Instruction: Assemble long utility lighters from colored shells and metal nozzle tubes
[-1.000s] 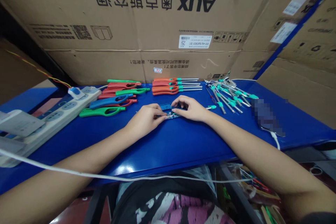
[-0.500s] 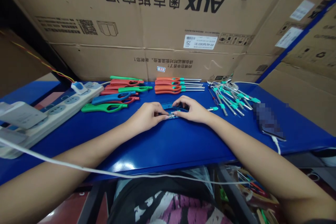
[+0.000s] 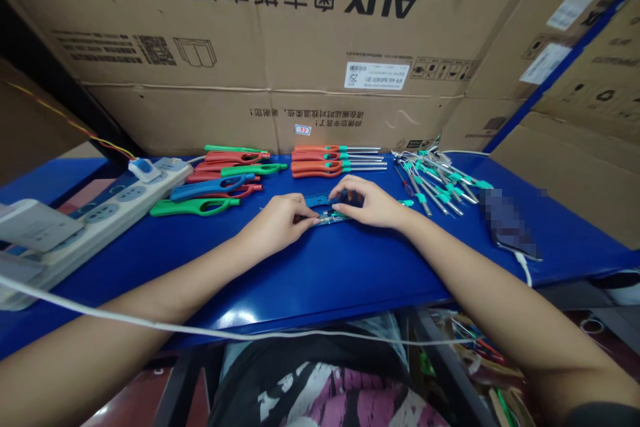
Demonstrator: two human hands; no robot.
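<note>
In the middle of the table lies an opened blue lighter handle shell (image 3: 316,200), with wires and small metal parts (image 3: 327,217) in its nearer piece. My left hand (image 3: 286,221) pinches the left end of that nearer piece between thumb and fingers. From the right, my right hand (image 3: 369,201) curls over the shell, its thumb pressed against the inner parts and its fingers bent above the blue plastic. A metal tube with a teal collar (image 3: 407,203) shows just past the right hand. My fingers hide much of the handle.
Green, red and blue lighter handles (image 3: 200,205) lie at the left. Orange-red lighters with metal tubes (image 3: 320,168) sit at the back. Tube assemblies with teal collars (image 3: 440,180) are piled right, near a phone (image 3: 507,223). A power strip (image 3: 125,203) is far left; a white cable (image 3: 240,333) crosses in front.
The view has shifted slightly. My right fingers have lifted and opened a little over the shell, so more of the inner parts shows. My left hand keeps its pinch.
</note>
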